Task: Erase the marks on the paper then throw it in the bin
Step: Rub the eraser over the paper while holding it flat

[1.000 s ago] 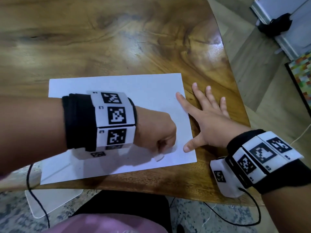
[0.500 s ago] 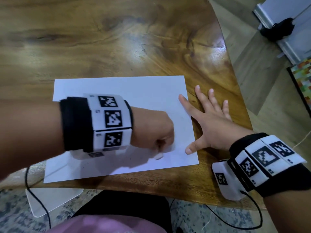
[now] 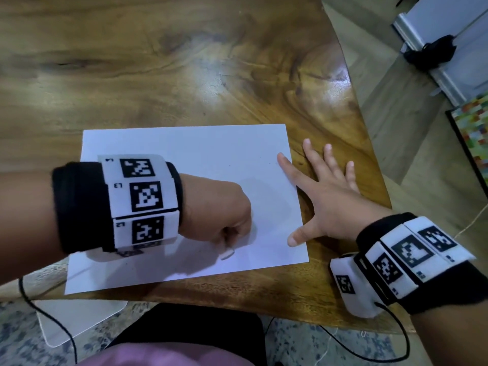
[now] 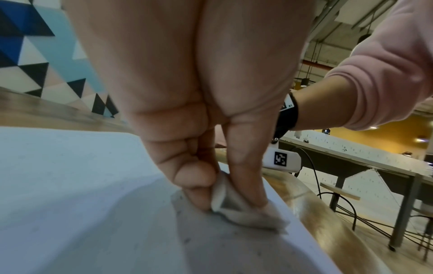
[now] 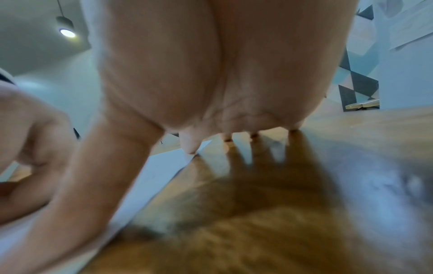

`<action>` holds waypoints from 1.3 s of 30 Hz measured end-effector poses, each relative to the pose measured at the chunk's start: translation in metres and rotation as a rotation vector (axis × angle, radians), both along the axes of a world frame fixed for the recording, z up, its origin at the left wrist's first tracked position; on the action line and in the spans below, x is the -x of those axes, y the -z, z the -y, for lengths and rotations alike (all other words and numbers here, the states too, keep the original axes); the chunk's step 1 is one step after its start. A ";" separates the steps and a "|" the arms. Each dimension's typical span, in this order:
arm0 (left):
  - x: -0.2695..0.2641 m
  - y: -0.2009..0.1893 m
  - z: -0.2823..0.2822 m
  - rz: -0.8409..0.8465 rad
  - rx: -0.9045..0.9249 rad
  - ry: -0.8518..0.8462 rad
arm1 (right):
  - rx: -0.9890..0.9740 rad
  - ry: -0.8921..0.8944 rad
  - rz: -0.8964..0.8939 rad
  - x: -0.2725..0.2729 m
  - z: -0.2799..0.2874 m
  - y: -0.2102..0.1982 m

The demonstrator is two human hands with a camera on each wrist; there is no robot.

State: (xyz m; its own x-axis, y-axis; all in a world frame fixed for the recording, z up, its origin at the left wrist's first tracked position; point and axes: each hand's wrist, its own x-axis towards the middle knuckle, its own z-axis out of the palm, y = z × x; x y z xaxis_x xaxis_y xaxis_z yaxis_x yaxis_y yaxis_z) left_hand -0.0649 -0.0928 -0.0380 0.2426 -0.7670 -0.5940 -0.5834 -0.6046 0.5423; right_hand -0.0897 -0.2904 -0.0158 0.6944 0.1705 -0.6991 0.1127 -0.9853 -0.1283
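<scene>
A white sheet of paper (image 3: 200, 159) lies flat near the front edge of the wooden table (image 3: 184, 62). My left hand (image 3: 219, 215) is curled into a fist over the sheet's lower middle and pinches a small white eraser (image 3: 227, 253), whose end presses on the paper (image 4: 70, 185). In the left wrist view the eraser (image 4: 236, 209) sits between thumb and fingers, with grey specks around it. My right hand (image 3: 327, 196) lies flat with spread fingers at the sheet's right edge, index finger and thumb on the paper (image 5: 164, 165). No bin is in view.
The table's right edge (image 3: 375, 143) runs close beside my right hand, with floor beyond it. A black object (image 3: 433, 51) lies on the floor at the far right. A white panel (image 3: 79, 318) and black cables (image 3: 369, 350) hang below the front edge.
My left fist with the eraser has shifted a little back and forth over the lower part of the sheet. The right hand has stayed flat at the paper's right edge.
</scene>
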 end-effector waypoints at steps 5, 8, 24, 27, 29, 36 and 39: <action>0.000 -0.013 -0.001 0.021 0.008 0.015 | -0.049 -0.034 0.023 0.006 -0.006 0.002; -0.019 -0.025 0.009 0.148 0.099 -0.126 | -0.037 -0.034 0.017 0.007 -0.008 0.005; -0.006 -0.018 0.018 0.162 0.140 -0.133 | -0.037 -0.010 0.012 0.005 -0.008 0.008; -0.019 -0.022 0.039 0.299 0.211 -0.290 | -0.040 -0.012 0.015 0.006 -0.008 0.007; -0.019 -0.020 0.049 0.346 0.248 -0.339 | -0.050 -0.008 0.015 0.006 -0.008 0.007; 0.002 -0.019 0.024 0.126 0.141 -0.124 | -0.051 -0.009 0.013 0.006 -0.008 0.006; -0.015 -0.023 0.044 0.295 0.191 -0.227 | -0.047 -0.015 0.018 0.007 -0.009 0.007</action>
